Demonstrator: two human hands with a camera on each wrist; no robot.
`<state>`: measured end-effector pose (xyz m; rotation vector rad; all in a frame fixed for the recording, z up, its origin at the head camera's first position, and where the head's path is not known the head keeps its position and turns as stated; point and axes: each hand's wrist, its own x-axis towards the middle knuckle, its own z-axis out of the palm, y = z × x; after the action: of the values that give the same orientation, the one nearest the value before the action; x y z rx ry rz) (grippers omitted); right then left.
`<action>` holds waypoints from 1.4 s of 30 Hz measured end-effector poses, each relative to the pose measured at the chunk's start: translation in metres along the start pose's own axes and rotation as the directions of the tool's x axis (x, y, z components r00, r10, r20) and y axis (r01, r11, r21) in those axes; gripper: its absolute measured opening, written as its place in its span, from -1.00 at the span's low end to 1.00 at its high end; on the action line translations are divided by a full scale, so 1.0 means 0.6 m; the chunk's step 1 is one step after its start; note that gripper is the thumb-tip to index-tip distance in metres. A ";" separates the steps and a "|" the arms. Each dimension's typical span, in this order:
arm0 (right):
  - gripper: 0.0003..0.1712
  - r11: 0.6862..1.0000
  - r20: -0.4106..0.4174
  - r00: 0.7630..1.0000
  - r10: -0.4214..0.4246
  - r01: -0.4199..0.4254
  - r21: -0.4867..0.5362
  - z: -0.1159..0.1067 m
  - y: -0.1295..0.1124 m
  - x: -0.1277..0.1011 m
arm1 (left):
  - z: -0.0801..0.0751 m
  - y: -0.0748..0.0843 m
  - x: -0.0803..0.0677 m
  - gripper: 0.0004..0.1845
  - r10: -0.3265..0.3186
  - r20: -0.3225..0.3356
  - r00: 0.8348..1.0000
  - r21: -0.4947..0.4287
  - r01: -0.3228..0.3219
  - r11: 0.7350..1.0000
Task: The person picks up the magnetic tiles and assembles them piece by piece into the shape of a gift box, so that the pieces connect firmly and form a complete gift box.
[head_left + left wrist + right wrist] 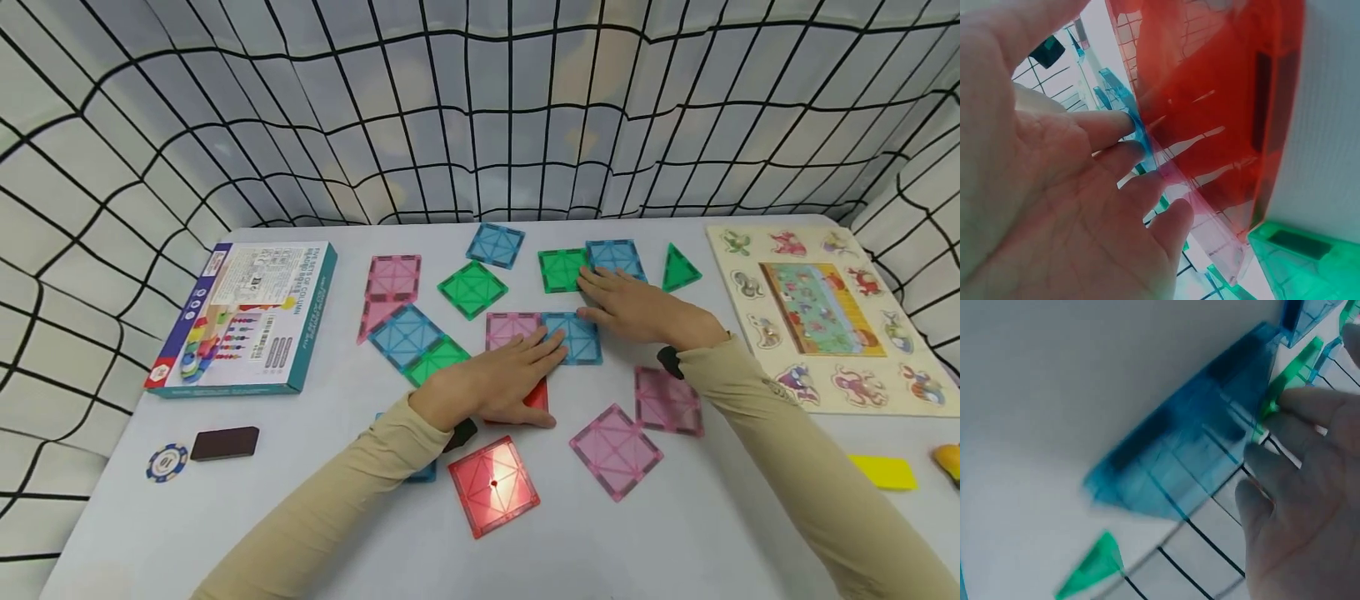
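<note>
Centrally in the head view, a blue square tile lies flat on the white table, edge to edge with a pink square tile on its left. It is translucent plastic with a darker frame and diagonal ribs crossing inside. The left hand rests palm down with straight, relaxed fingers whose tips lie on the seam between these two tiles, while its heel covers most of a red tile. The right hand, also flat and unclenched, reaches in from the right; its thumb touches the blue tile's upper right edge, and its fingers spread over a green square tile and another blue tile above. Neither hand grips anything.
</note>
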<state>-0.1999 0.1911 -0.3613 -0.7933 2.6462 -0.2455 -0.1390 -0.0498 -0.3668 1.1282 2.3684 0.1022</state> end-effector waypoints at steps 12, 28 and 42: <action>-0.45 0.977 -0.014 0.983 -0.183 0.183 0.113 0.011 -0.064 -0.176 | -0.012 -0.005 -0.002 0.13 0.017 0.007 1.000 -0.072 -0.017 0.997; -0.16 0.992 -0.073 0.991 -0.114 0.118 0.054 0.119 -0.131 -0.207 | -0.002 -0.014 0.005 0.15 0.012 -0.039 0.999 -0.145 -0.017 0.989; -0.23 0.954 -0.108 0.993 0.054 -0.019 0.298 0.083 -0.078 -0.233 | 0.004 0.015 0.011 0.08 -0.026 -0.109 0.994 -0.031 0.023 0.999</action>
<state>-0.0490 0.2278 -0.3533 -0.6471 2.6370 -0.6806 -0.1347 -0.0394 -0.3690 1.1047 2.4681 0.1947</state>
